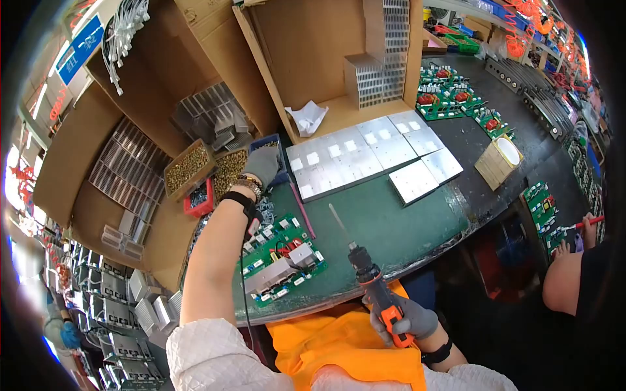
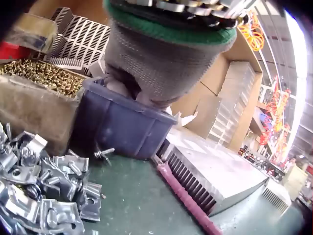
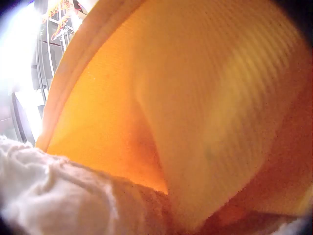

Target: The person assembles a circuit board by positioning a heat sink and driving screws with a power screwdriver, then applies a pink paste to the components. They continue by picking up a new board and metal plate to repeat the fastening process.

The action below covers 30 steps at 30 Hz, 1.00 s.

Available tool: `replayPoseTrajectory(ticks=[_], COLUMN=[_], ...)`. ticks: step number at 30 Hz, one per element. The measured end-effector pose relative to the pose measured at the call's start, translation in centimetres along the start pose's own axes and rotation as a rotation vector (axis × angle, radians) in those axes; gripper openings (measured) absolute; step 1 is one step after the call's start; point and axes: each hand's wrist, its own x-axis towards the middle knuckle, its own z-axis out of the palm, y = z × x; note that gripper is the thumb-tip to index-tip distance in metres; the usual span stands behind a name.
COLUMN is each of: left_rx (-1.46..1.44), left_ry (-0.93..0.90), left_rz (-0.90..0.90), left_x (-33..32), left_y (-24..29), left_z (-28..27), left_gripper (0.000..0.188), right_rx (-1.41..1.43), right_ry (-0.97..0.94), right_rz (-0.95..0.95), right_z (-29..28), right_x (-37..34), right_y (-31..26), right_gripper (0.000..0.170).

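Observation:
My gloved left hand (image 1: 262,164) reaches down into a small blue bin (image 2: 128,128); the bin's wall hides its fingertips and whatever they touch. Low at the front, my gloved right hand (image 1: 417,318) grips an orange and black electric screwdriver (image 1: 381,293), its long bit pointing up and away over the table. A green circuit board (image 1: 261,244) with grey heatsink blocks lies on the table between the hands. Nearer the bin is a heap of metal clips with screws (image 2: 49,188). The right wrist view is filled by orange cloth (image 3: 195,98) and a white sleeve (image 3: 54,196).
Boxes of brass-coloured screws (image 1: 187,168) stand left of the bin, beside a red bin (image 1: 199,201). Flat silver heatsinks (image 1: 336,159) lie in rows behind the work area. A pink rod (image 2: 186,196) lies near the bin. Another person's arm (image 1: 566,280) shows at far right.

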Motion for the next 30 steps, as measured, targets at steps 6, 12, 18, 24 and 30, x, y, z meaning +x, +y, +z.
replayPoseTrajectory(ticks=[6, 12, 18, 24, 30], left_rx=[-0.382, -1.270, -1.535, -1.746, -1.829], left_ry=[0.249, -0.099, -0.193, -0.129, 0.020], left_rz=[-0.116, -0.231, -0.444, -0.520, -0.564], left_x=[-4.9, -17.7, -24.3, -27.5, -28.4], left_y=[1.5, 6.7, 6.8, 4.9, 5.3], left_z=[-3.9, -11.6, -11.4, -9.0, -8.2], left_gripper=[0.019, 0.010, 0.019, 0.023, 0.031], right_rx=[-0.050, -0.415, -0.680, -0.710, -0.793], right_ry=[-0.003, -0.045, 0.038, 0.004, 0.022], right_rz=[-0.001, 0.114, 0.228, 0.283, 0.298], right_z=[0.3, 0.3, 2.7, 3.1, 3.8], right_x=[0.6, 2.3, 4.0, 4.3, 4.4], right_y=[-0.1, 0.8, 0.9, 1.7, 2.4], right_gripper=[0.083, 0.082, 0.093, 0.094, 0.096])
